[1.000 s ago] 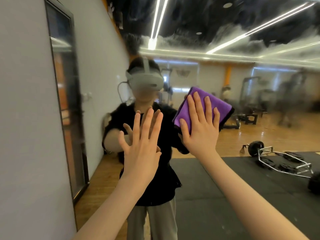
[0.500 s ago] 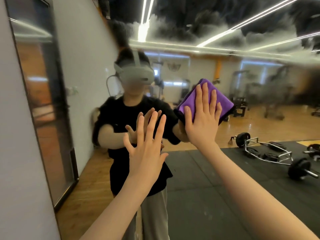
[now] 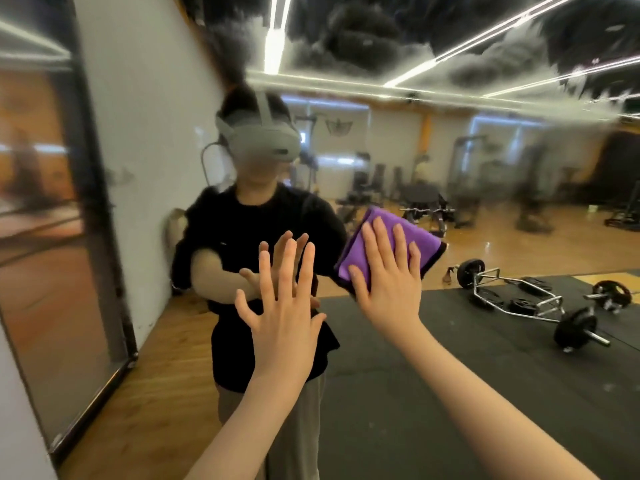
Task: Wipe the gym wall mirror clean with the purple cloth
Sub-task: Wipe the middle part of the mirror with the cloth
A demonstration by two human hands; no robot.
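1. Lower now than a second ago, the purple cloth (image 3: 391, 244) sits mid-mirror (image 3: 519, 358), pinned under my right hand (image 3: 386, 271), fingers flat and spread.
2. My left hand (image 3: 282, 306) rests open-palmed on the glass, holding nothing.
3. Soft, light and folded, the cloth should slide best under a palm kept at its centre.

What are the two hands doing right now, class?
Left hand: open, fingers spread flat toward the mirror, holding nothing.
Right hand: open, straight fingers pressing the purple cloth against the mirror.
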